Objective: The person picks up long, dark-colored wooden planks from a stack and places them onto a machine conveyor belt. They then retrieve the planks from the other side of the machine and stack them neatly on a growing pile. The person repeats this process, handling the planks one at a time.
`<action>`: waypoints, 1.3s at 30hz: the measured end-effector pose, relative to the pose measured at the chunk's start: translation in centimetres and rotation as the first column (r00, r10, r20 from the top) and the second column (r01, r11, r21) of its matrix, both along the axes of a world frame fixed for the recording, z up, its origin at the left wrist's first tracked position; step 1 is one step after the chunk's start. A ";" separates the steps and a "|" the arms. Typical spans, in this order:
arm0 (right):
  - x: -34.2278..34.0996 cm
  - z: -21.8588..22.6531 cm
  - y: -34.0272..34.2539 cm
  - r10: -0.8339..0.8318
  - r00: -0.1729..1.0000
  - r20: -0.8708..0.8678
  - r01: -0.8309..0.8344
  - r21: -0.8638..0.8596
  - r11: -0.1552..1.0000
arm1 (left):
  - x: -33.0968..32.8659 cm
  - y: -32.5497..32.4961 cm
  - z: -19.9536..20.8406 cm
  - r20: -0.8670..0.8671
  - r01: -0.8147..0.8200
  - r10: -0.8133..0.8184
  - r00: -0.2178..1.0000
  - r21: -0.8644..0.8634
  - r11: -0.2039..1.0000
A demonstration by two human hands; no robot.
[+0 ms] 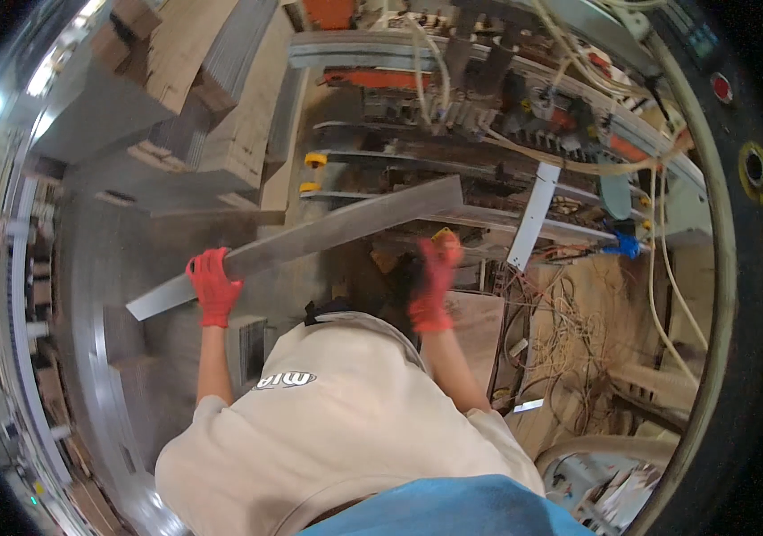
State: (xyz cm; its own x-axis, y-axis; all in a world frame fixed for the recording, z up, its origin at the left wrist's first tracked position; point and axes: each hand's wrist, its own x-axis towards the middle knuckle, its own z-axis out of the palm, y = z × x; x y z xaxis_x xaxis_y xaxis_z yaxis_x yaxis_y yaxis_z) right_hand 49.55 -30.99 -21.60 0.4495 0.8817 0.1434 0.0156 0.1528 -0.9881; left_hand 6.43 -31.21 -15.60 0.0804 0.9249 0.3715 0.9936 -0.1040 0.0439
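My left hand (213, 281), in a red glove, is closed around a long, flat grey board (310, 234) near its left end. The board slants upward to the right, and its far end hangs in front of the machine's rails. My right hand (436, 281), also red-gloved, is below the board's right part, apart from it. Motion smears its fingers, so their closing cannot be made out. A small yellow piece (443, 234) shows at its fingertips; whether the hand holds it is unclear.
Ahead stands a machine with rails (381, 195), hoses and orange parts. A white perforated strip (534, 214) lies across the rails. Stacked boards (220, 116) rise at the far left. Tangled wires (569, 326) lie to the right. A control panel with a red button (721, 87) borders the right side.
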 end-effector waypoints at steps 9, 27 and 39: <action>-16.4 4.8 1.9 0.041 0.331 -0.943 -0.599 -0.177 0.781 | -0.9 -22.5 -1.4 -0.249 -0.342 0.502 0.828 0.485 0.805; -35.4 -2.3 -15.7 0.804 -0.057 -0.592 -0.906 -0.308 -0.291 | 12.3 -54.5 -13.1 0.457 -0.841 0.721 -0.521 -0.421 -0.341; -38.3 -6.7 -27.1 0.796 -0.010 -0.605 -0.732 -0.538 -0.418 | -10.2 -79.6 -14.7 0.316 -0.608 0.519 -0.794 -0.427 -0.669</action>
